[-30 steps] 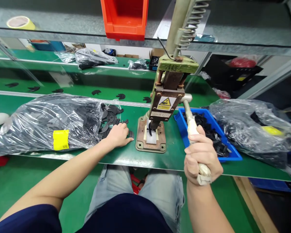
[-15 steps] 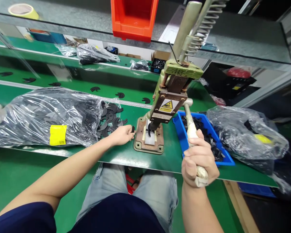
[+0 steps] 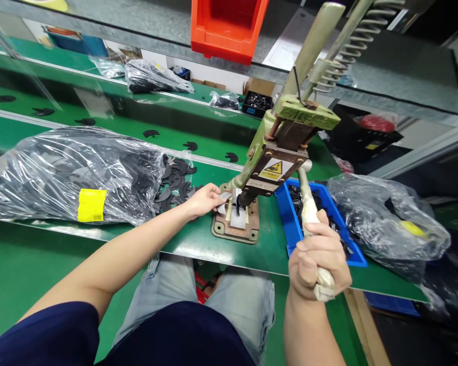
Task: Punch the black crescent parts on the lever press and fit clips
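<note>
My left hand [image 3: 206, 200] pinches a flat, dark curved piece [image 3: 224, 197] at the left edge of the press base [image 3: 234, 234]. Light glints off the piece, so it looks grey. My right hand [image 3: 321, 256] is wrapped round the taped lever [image 3: 309, 203] of the green hand press [image 3: 286, 137]. Beneath the press ram, a small black part [image 3: 238, 204] stands on a pale plate [image 3: 237, 219]. Loose dark curved pieces [image 3: 175, 178] spill from a clear plastic bag [image 3: 72, 168] left of the press.
Right of the press stands a blue bin [image 3: 290, 223] of small black parts, beside another plastic bag [image 3: 389, 218]. An orange bin [image 3: 229, 46] sits on the shelf above. Dark pieces [image 3: 151, 133] lie spaced out along the green strip behind the table.
My left hand has moved right and slightly up, bringing the curved piece over the press base. My right hand still grips the lever. The whole view has shifted a little.
</note>
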`<state>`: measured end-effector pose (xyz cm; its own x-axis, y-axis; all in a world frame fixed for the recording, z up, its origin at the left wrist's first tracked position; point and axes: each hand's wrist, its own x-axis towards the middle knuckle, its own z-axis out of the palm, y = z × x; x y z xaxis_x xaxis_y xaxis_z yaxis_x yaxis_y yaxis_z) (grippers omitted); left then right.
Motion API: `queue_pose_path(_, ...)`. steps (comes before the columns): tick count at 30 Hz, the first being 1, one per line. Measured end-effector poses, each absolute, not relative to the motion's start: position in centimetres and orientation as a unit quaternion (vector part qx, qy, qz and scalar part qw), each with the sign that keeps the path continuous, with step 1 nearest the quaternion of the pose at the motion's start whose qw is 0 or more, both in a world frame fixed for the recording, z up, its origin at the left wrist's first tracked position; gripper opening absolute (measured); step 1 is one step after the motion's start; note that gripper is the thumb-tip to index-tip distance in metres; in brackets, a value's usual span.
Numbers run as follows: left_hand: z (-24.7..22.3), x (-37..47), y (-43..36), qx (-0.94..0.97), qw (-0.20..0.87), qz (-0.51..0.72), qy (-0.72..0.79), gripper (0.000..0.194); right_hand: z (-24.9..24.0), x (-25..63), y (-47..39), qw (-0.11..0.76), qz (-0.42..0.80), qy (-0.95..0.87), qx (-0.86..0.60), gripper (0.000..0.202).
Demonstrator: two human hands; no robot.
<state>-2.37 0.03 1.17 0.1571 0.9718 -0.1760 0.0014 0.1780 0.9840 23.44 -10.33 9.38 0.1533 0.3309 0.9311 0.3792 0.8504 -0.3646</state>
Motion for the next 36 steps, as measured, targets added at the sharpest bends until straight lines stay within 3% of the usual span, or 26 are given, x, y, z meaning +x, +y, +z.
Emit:
queue_pose_path(4,1.2,-0.8,1.1,0.495,0.605,0.386,0.491,0.025,9.6,23.3,-10.5,0.7,-0.016,-0.657,-0.28,0.023)
queue_pose_path(14,0.8,-1.2,2.4,0.593,0.54,0.343,0.489,0.032,9.1,23.3,-9.9,0.718,-0.03,-0.641,-0.27,0.026)
queue_pose_path(24,1.5,-1.6,3.1,0.584,0.609,0.303,0.443,0.033,9.0,23.5,-9.6,0.719,-0.031,-0.646,-0.255,0.027)
queue_pose_path(36,1.3,-1.2,3.3,0.567,0.601,0.282,0.487,0.023,9.0,22.8,-9.7,0.736,-0.025,-0.616,-0.279,0.035)
